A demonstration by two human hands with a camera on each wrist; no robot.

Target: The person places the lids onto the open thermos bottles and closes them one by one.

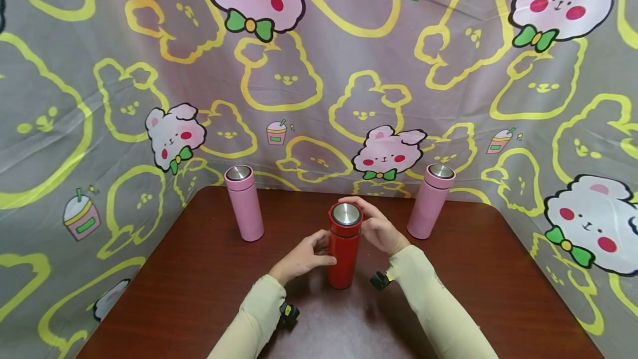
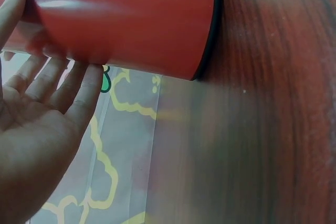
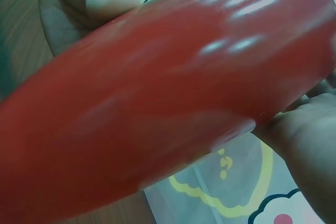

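Observation:
A red thermos flask (image 1: 343, 256) with a steel-topped lid stands upright near the middle of the table, between both hands. My left hand (image 1: 302, 257) holds its lower left side, thumb in front and fingers reaching behind. The left wrist view shows the left fingers (image 2: 79, 85) against the red wall, above the black base. My right hand (image 1: 379, 229) grips the upper right side, its fingers passing behind the lid. In the right wrist view the flask hides much of the right hand (image 3: 307, 135).
Two pink thermos flasks stand farther back, one pink flask (image 1: 245, 206) at the left and another pink flask (image 1: 430, 204) at the right. The dark wooden table (image 1: 184, 287) ends against a patterned cloth (image 1: 319, 60) hanging behind and at both sides.

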